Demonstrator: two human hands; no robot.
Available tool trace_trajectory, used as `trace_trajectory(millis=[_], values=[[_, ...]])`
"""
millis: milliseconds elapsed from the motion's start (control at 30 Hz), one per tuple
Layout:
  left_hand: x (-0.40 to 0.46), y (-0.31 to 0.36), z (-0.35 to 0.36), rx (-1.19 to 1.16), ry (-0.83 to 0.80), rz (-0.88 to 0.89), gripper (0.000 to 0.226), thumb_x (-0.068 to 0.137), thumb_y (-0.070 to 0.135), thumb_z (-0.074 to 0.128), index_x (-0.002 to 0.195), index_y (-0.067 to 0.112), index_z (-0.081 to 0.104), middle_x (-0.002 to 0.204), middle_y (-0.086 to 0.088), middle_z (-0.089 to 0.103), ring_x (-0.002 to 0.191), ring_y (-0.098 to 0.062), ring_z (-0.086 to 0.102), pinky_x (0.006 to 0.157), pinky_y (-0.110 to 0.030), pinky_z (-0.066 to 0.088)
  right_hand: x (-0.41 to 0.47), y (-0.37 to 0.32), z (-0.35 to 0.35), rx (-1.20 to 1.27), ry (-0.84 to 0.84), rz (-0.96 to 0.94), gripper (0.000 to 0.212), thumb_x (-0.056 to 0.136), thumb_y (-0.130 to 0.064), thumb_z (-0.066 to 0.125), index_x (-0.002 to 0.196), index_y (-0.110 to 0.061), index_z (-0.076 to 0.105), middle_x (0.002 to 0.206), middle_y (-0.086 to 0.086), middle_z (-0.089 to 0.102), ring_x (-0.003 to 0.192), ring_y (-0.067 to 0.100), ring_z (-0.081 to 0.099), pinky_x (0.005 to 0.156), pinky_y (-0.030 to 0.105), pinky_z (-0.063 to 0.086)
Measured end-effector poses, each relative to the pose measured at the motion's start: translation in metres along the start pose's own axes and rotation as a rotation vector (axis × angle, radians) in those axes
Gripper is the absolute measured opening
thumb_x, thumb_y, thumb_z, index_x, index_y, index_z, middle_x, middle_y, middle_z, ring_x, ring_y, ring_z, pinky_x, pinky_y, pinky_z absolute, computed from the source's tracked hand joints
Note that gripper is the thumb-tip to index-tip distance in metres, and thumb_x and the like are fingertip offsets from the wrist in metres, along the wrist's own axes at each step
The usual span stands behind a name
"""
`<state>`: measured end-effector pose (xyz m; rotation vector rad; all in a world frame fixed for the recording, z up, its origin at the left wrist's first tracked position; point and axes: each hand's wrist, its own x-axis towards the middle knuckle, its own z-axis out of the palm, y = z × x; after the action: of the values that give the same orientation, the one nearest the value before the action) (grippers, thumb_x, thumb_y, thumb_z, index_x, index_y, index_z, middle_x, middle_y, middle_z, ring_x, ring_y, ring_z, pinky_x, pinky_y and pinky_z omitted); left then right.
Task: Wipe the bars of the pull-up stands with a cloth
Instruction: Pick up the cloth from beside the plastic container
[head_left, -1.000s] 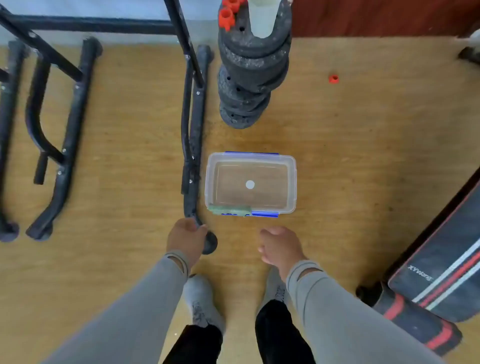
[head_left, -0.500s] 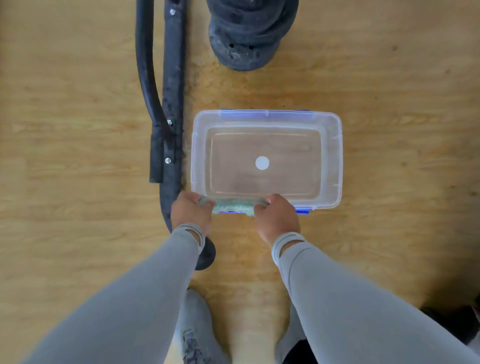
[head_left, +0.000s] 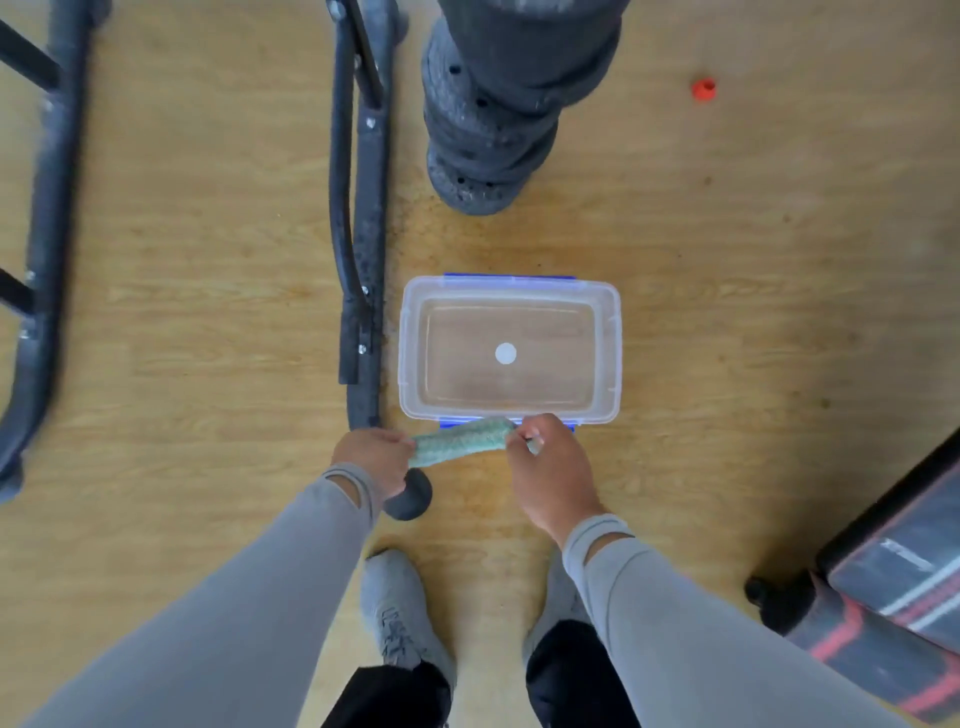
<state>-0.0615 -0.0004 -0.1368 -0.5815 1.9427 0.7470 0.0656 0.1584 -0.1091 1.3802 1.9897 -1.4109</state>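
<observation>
- My left hand (head_left: 375, 457) and right hand (head_left: 551, 470) each grip one end of the cloth (head_left: 462, 441), which is stretched crosswise just in front of the tub (head_left: 613, 332).
- The nearest stand bar (head_left: 368, 260) runs away from me, just past my left hand, so that hand is closer.
- The cloth is green, rolled into a tight rope.

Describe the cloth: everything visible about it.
The cloth is pale green with a nubby, woven-looking texture, rolled or twisted into a short rope. The left hand grips one end, the right hand the other. It is held slanting just in front of the clear plastic tub, above the wooden floor.
</observation>
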Motion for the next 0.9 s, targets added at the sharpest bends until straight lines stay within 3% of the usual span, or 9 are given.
trace_trajectory(millis=[100, 167, 267, 367, 433, 533, 667, 767, 900], values=[[-0.096, 0.02, -0.039, 0.02, 0.006, 0.091, 0.013, 0.095, 0.02, 0.063, 0.082, 0.017, 0.066, 0.074, -0.005, 0.064, 0.066, -0.023, 0.056, 0.067, -0.03, 0.05, -0.067, -0.047, -0.053, 0.026, -0.11, -0.023, 0.009, 0.101, -0.026, 0.054, 0.098, -0.018, 0.056, 0.083, -0.006, 0.058, 0.062, 0.01, 0.051, 0.043, 0.011, 0.04], [-0.171, 0.039, -0.065, 0.079, 0.044, 0.249, 0.013, 0.097, 0.023, 0.059, 0.085, 0.018, 0.064, 0.07, 0.0, 0.061, 0.061, -0.018, 0.052, 0.055, -0.025, 0.042, -0.116, -0.082, -0.088, 0.068, -0.136, -0.044, 0.007, 0.098, -0.022, 0.056, 0.093, -0.017, 0.055, 0.077, -0.003, 0.054, 0.06, 0.011, 0.047, 0.046, 0.016, 0.04], [-0.281, 0.065, -0.108, 0.08, 0.057, 0.45, 0.015, 0.101, 0.019, 0.053, 0.086, 0.018, 0.056, 0.072, 0.001, 0.055, 0.058, -0.013, 0.045, 0.048, -0.017, 0.036, -0.192, -0.139, -0.14, 0.137, -0.176, -0.088, 0.007, 0.094, -0.016, 0.059, 0.101, -0.02, 0.058, 0.094, -0.001, 0.061, 0.07, 0.011, 0.052, 0.059, 0.024, 0.047], [-0.388, 0.088, -0.157, 0.073, 0.11, 0.654, 0.01, 0.099, 0.022, 0.057, 0.091, 0.027, 0.056, 0.085, 0.003, 0.063, 0.067, -0.012, 0.054, 0.058, -0.018, 0.043, -0.268, -0.201, -0.192, 0.135, -0.221, -0.179, 0.032, 0.093, -0.013, 0.061, 0.12, -0.031, 0.059, 0.114, -0.009, 0.06, 0.087, 0.008, 0.062, 0.069, 0.022, 0.05], [-0.452, 0.101, -0.19, 0.026, 0.164, 0.767, 0.015, 0.096, 0.017, 0.063, 0.096, 0.032, 0.057, 0.088, 0.008, 0.065, 0.075, -0.011, 0.059, 0.067, -0.018, 0.048, -0.313, -0.24, -0.221, 0.15, -0.277, -0.217, 0.043, 0.092, -0.011, 0.065, 0.127, -0.034, 0.058, 0.116, -0.011, 0.059, 0.093, 0.007, 0.064, 0.072, 0.023, 0.05], [-0.535, 0.114, -0.234, -0.099, 0.245, 0.867, 0.028, 0.094, 0.008, 0.064, 0.103, 0.034, 0.059, 0.084, 0.022, 0.063, 0.066, -0.004, 0.057, 0.064, -0.018, 0.049, -0.367, -0.292, -0.253, 0.263, -0.421, -0.236, 0.029, 0.09, -0.001, 0.072, 0.11, -0.021, 0.069, 0.106, 0.002, 0.072, 0.09, 0.015, 0.069, 0.077, 0.029, 0.055], [-0.614, 0.107, -0.278, -0.399, 0.31, 0.901, 0.028, 0.094, 0.0, 0.062, 0.106, 0.025, 0.062, 0.09, 0.009, 0.065, 0.073, 0.002, 0.062, 0.061, -0.012, 0.05, -0.434, -0.347, -0.272, 0.516, -0.61, -0.275, 0.009, 0.094, 0.0, 0.068, 0.094, -0.008, 0.065, 0.083, 0.006, 0.073, 0.076, 0.019, 0.071, 0.067, 0.031, 0.056], [-0.644, 0.093, -0.307, -0.547, 0.368, 0.923, 0.026, 0.095, 0.004, 0.062, 0.108, 0.027, 0.064, 0.1, 0.001, 0.071, 0.088, -0.018, 0.068, 0.068, -0.023, 0.056, -0.478, -0.373, -0.266, 0.673, -0.618, -0.32, 0.011, 0.097, 0.002, 0.06, 0.094, -0.008, 0.063, 0.083, 0.01, 0.069, 0.072, 0.022, 0.068, 0.065, 0.033, 0.056], [-0.668, 0.071, -0.34, -0.434, 0.605, 1.078, 0.026, 0.096, 0.013, 0.063, 0.115, 0.03, 0.059, 0.105, 0.012, 0.066, 0.091, -0.005, 0.065, 0.071, -0.015, 0.049, -0.524, -0.393, -0.233, 0.718, -0.47, -0.378, 0.012, 0.1, -0.008, 0.062, 0.109, -0.005, 0.069, 0.095, 0.015, 0.069, 0.078, 0.028, 0.067, 0.067, 0.037, 0.056]])
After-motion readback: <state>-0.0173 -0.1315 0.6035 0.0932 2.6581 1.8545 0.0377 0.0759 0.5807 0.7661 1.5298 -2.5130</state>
